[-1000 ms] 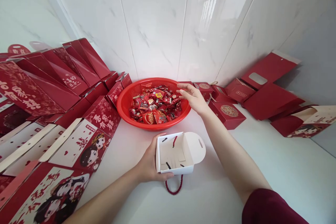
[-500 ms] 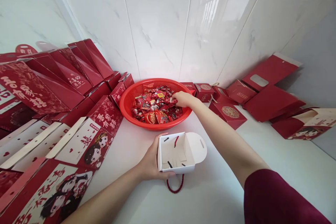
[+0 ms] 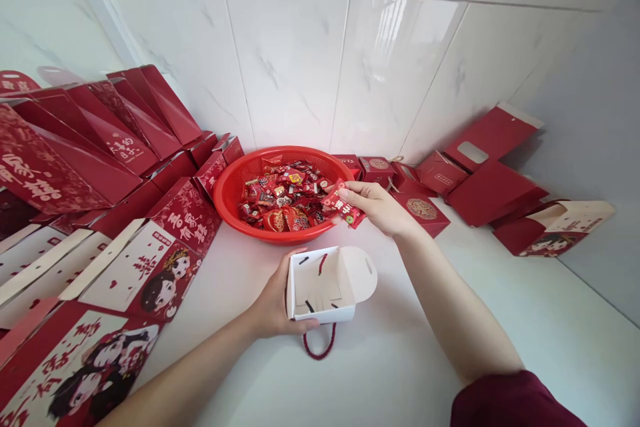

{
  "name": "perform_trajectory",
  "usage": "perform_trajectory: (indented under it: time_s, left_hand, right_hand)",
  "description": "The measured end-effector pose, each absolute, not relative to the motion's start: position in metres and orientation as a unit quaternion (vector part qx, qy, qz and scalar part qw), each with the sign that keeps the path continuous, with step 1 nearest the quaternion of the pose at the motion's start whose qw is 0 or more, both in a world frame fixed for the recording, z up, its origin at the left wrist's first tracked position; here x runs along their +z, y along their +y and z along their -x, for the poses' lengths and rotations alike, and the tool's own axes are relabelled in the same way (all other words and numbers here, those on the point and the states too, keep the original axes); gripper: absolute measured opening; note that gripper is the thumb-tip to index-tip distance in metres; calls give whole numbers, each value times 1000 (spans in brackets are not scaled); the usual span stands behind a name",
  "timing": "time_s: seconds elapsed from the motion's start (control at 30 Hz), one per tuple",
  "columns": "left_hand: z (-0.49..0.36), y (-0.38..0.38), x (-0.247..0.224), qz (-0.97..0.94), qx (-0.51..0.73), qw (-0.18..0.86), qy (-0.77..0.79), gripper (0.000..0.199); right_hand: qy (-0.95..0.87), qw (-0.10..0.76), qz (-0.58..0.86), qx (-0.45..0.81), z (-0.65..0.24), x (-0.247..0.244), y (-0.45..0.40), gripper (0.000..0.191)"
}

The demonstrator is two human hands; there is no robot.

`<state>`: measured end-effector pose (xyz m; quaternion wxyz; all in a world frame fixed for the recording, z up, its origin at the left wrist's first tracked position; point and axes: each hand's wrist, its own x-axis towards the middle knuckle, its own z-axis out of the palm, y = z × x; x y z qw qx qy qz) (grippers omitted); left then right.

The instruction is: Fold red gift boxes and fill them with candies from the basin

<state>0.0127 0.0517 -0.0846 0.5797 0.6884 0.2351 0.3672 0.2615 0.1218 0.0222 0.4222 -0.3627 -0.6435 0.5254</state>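
Note:
My left hand [image 3: 276, 303] grips the left side of a small white box [image 3: 320, 290], whose open mouth faces me. Its rounded flap sticks out to the right and a dark red cord loop [image 3: 320, 355] hangs below. Nothing lies inside except the cord ends. Between the thumb and fingers of my right hand [image 3: 374, 203] is a red candy packet [image 3: 344, 205], held at the right rim of a red plastic basket [image 3: 227, 210]. Many red-wrapped candies [image 3: 285, 200] fill the basket's middle.
Rows of red and white printed boxes [image 3: 145, 270] crowd the left side. Behind and right of the basket stand small red boxes [image 3: 425, 212], with larger open red boxes [image 3: 495, 190] farther right. A white tiled wall [image 3: 290, 67] rises at the back.
My right hand has come up out of the candies towards me, bringing a red packet with it. The view has shifted slightly; my left hand still holds the white box.

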Motion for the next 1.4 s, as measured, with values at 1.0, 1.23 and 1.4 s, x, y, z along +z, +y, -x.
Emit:
perform_trajectory:
  time_s: [1.0,1.23,1.4]
  left_hand:
    - [-14,54,-88,-717,381,528,251,101]
    - [-14,52,-89,-714,396,514,264,105]
    - [-13,53,-90,-688,380,565,252,105]
  right_hand:
    - [-845,189,328,378,-243,38,83,24]
    - [-859,224,390,245,-244,43,77,24]
    - [-809,282,482,181,-263,56,104,28]
